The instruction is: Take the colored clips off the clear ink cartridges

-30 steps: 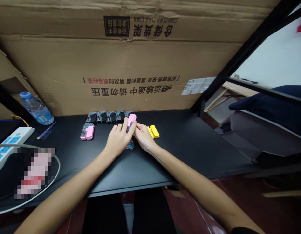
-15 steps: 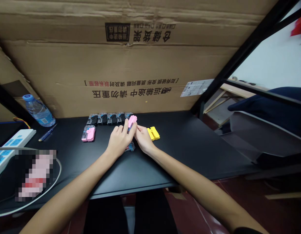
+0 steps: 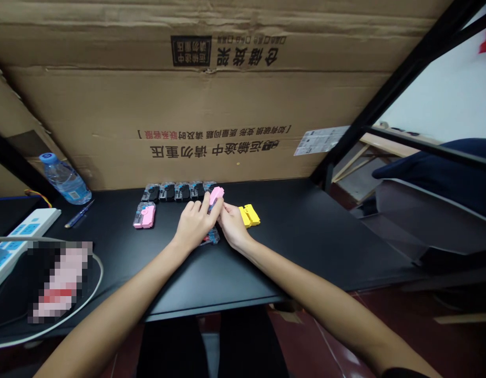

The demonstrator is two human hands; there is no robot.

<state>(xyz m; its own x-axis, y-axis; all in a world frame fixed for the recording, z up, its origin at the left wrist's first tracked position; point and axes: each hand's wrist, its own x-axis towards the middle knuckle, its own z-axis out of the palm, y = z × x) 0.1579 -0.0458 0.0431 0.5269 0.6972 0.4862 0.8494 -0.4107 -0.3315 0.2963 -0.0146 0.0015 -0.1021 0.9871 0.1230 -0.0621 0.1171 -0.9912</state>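
Pink piece [image 3: 216, 196] stands tilted at the middle of the head view, pinched between both hands, its top end sticking up above the fingers. Left hand [image 3: 194, 226] is half closed, its fingers curled against the piece from the left. Right hand [image 3: 233, 226] is also nearly closed, its fingertips [image 3: 226, 208] pressed to the piece's lower end from the right. The hands touch each other there, and the piece's lower part is hidden behind the fingers.

Compared with half a second ago, the hands and piece sit slightly further right in the frame, and the grip looks much the same.

Just above the hands, a row of dark cases [image 3: 179, 192] lies along the back of the black table [image 3: 313, 231]. Left of the hands is a pink case [image 3: 144, 215]; right of them, a yellow piece [image 3: 249, 215]. A blue-tinted case [image 3: 210, 237] lies just below the hands, partly covered. At upper left stands a water bottle [image 3: 65, 179] lying against the cardboard box [image 3: 227, 105], beside a slim blue tool [image 3: 79, 213].
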